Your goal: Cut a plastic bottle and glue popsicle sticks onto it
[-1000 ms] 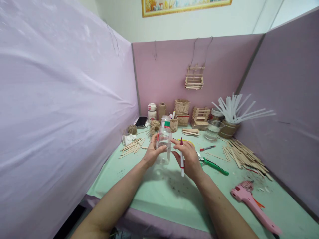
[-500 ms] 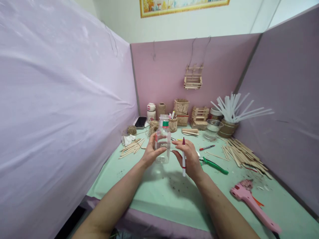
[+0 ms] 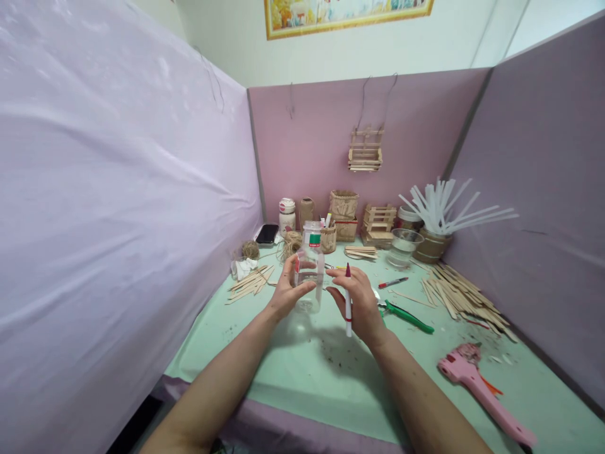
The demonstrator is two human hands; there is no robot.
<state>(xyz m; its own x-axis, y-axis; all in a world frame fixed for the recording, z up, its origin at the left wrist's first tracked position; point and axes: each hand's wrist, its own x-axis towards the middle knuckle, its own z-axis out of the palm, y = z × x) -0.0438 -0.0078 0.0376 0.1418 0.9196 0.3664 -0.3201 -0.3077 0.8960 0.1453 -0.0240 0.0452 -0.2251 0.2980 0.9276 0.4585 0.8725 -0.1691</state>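
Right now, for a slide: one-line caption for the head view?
Left hand grips a clear bottle; right hand holds a white marker beside it, pink glue gun on the green tablecloth.

Bare left hand (image 3: 285, 292), bare right hand (image 3: 363, 300), uncovered forearms (image 3: 231, 369), narrow wrists (image 3: 273, 313), arms widening toward the elbows

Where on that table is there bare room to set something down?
Between the left forearm and right forearm is open cloth, nearer than most specks; another patch, faintly specked, lies front left, between the left forearm and loose sticks. The back is crowded with twine and baskets, the right with more sticks and a glue gun.
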